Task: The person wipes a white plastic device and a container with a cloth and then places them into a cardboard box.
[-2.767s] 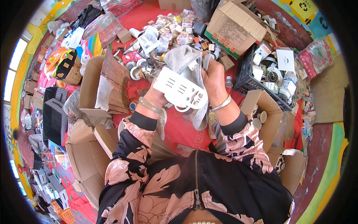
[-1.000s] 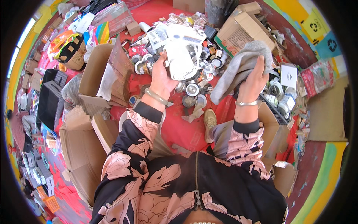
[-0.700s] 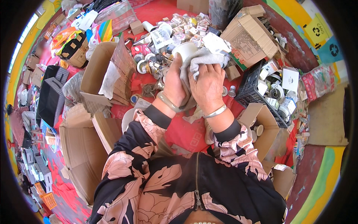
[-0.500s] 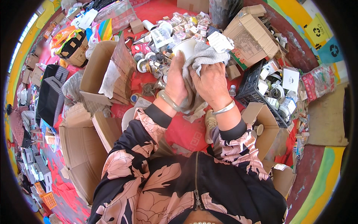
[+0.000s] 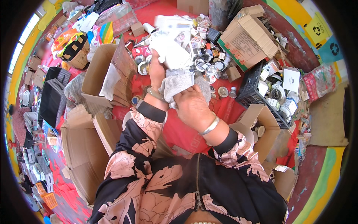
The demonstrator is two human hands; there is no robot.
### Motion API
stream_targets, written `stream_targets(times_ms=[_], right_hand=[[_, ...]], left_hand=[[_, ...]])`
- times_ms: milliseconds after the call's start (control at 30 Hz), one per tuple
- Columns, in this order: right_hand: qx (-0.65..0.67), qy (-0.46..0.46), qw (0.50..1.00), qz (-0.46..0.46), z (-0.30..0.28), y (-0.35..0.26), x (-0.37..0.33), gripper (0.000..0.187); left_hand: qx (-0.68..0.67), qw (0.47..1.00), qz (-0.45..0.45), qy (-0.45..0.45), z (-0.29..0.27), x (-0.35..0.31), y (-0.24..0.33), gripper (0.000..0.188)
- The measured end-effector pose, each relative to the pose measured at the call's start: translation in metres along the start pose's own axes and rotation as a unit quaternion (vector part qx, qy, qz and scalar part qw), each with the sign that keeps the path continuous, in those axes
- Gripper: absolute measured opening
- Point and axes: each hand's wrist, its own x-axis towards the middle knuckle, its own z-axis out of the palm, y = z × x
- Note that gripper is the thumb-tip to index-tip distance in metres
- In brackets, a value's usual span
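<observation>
In my left hand is a white blocky item with a flat, bright face; its upper part is smeared by motion, and its kind is not clear. My thumb lies along its left side, while the other fingers are hidden. A grey knitted cloth is bunched against the item's lower end. My right hand grips this cloth from below, its fingertips tucked into the folds. Behind both hands spreads a pile of small boxes and round lamp-like parts.
An open cardboard box stands left, another nearer me. To the right are a black crate full of white parts, a tilted carton and a small open box. Red sheeting covers the floor.
The white round-rimmed thing near my left hand no longer shows; a flat white face is there now. Both hands have shifted left, my right hand also nearer me with the cloth.
</observation>
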Motion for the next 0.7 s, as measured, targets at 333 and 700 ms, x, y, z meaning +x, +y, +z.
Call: stream_targets(times_ms=[333, 700], right_hand=[[0.620, 0.280, 0.587, 0.439, -0.068, 0.114, -0.015, 0.037], [0.396, 0.173, 0.890, 0.143, -0.039, 0.046, 0.012, 0.044]], left_hand=[[-0.226, 0.970, -0.041, -0.076, 0.028, -0.008, 0.014, 0.050], [-0.146, 0.984, -0.054, -0.082, 0.027, -0.027, -0.009, 0.050]])
